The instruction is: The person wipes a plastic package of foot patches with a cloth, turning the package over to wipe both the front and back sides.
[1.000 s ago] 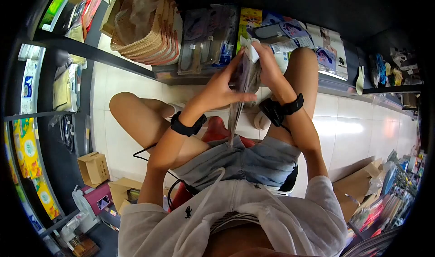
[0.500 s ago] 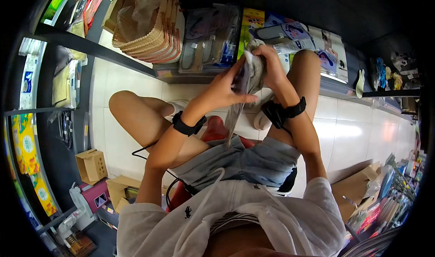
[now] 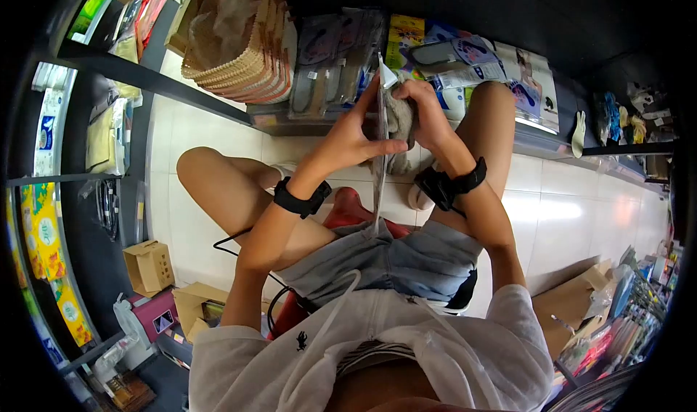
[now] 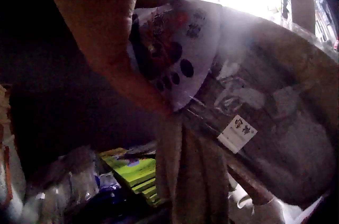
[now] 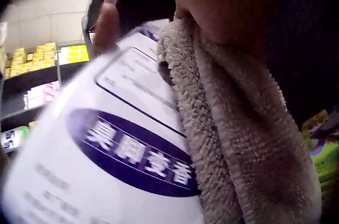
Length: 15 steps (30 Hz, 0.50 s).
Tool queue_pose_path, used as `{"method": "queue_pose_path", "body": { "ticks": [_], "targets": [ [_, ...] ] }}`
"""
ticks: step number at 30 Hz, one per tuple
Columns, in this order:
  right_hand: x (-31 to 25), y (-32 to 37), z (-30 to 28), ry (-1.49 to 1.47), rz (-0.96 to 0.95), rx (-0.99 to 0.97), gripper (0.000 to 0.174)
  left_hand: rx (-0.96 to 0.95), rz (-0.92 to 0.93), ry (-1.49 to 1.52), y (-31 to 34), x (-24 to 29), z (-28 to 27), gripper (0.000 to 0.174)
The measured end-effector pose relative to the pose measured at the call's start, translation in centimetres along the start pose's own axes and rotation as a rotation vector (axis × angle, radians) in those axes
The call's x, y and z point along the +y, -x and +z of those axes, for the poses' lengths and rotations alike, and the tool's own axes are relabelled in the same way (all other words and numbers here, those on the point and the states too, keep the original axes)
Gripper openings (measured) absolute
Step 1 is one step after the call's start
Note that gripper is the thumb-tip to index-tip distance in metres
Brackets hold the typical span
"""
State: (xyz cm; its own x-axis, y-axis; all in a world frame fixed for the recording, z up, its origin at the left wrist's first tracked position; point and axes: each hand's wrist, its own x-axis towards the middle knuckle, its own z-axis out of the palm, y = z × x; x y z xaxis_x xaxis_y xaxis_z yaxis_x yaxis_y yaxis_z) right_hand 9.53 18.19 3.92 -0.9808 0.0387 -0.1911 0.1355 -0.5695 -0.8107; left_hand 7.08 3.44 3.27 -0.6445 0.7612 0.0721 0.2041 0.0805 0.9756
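My left hand (image 3: 348, 140) grips a flat package in clear film (image 3: 379, 151) between thumb and fingers, holding it upright on edge above my lap. In the left wrist view the package (image 4: 270, 107) shows a grey insole, a small white label and a printed card top. Its other face (image 5: 127, 144), in the right wrist view, is white with a purple oval of characters. My right hand (image 3: 433, 118) pinches a grey-beige fluffy cloth (image 3: 401, 125), bunched beside the package; the cloth (image 5: 238, 128) lies against that white face.
A low shelf ahead holds stacked woven baskets (image 3: 236, 42), flat insole packages (image 3: 316, 63) and a yellow packet (image 3: 405, 38). Tall shelving (image 3: 138, 78) stands left. Open cardboard boxes (image 3: 573, 303) are at the right, another small box (image 3: 149, 267) at the left. A red stool (image 3: 348, 205) is beneath me.
The package has turned from a slanted position to nearly edge-on to the head view. My right hand and the cloth have moved slightly down along it, uncovering its top corner.
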Motion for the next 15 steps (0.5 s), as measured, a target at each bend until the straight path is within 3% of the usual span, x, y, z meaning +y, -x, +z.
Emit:
{"method": "queue_pose_path", "body": {
  "ticks": [3, 6, 8, 9, 12, 15],
  "targets": [
    [0.5, -0.9, -0.6, -0.003, 0.036, 0.061, 0.013, 0.032, 0.061, -0.048, 0.1, 0.5, 0.9, 0.106],
    [1.6, -1.2, -0.8, 0.061, 0.022, 0.08, 0.016, 0.049, 0.0, -0.067, 0.1, -0.1, 0.8, 0.104],
    [1.3, 0.0, 0.0, 0.136, 0.064, -0.047, 0.014, 0.185, 0.066, 0.071, -0.2, -1.0, 0.1, 0.097],
    [1.3, 0.4, 0.5, 0.136, 0.069, -0.054, 0.014, 0.177, 0.052, 0.038, -0.5, -1.0, -0.9, 0.088],
    [1.4, 1.0, 0.9, 0.071, 0.069, -0.136, 0.013, 0.193, 0.105, 0.049, -0.5, -0.5, -1.4, 0.083],
    [1.3, 0.0, 0.0, 0.203, 0.0, -0.142, 0.014, 0.129, 0.02, 0.024, -0.3, -0.5, -0.8, 0.089]
  ]
}}
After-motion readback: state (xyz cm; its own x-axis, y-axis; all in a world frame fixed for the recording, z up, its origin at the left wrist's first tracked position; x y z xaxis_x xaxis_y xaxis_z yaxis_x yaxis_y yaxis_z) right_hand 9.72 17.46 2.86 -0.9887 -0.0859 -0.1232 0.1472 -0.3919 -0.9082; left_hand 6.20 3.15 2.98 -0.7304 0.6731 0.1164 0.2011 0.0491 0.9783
